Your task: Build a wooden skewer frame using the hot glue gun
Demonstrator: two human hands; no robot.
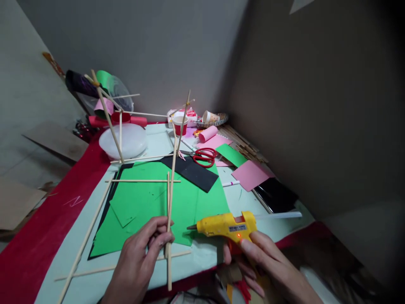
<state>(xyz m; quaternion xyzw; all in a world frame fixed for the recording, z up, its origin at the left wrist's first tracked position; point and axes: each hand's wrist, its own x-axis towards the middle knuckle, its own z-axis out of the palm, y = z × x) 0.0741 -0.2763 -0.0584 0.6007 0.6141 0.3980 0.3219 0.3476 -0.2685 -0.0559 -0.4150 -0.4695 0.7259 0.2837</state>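
My left hand (141, 253) pinches a thin wooden stick (171, 202) that stands out toward the back of the table. More sticks lie around it, forming a rectangular frame; one crosses at the far side (142, 181) and one along the left (85, 240). In my right hand (268, 261) is a yellow hot glue gun (226, 226), its fingers wrapped round the handle. A small orange light glows on its side, and a clear glue stick (284, 215) juts from the rear. The nozzle points left, a short way from the held stick.
Green sheets (145, 207) lie under the sticks. Behind stand a stick frame (109, 122), a white lid-like disc (126, 141) and a red paper cup (179, 126). Red-handled scissors (204, 157) rest on black paper (196, 173). Pink sheets (249, 175) and wooden strips (247, 143) sit right.
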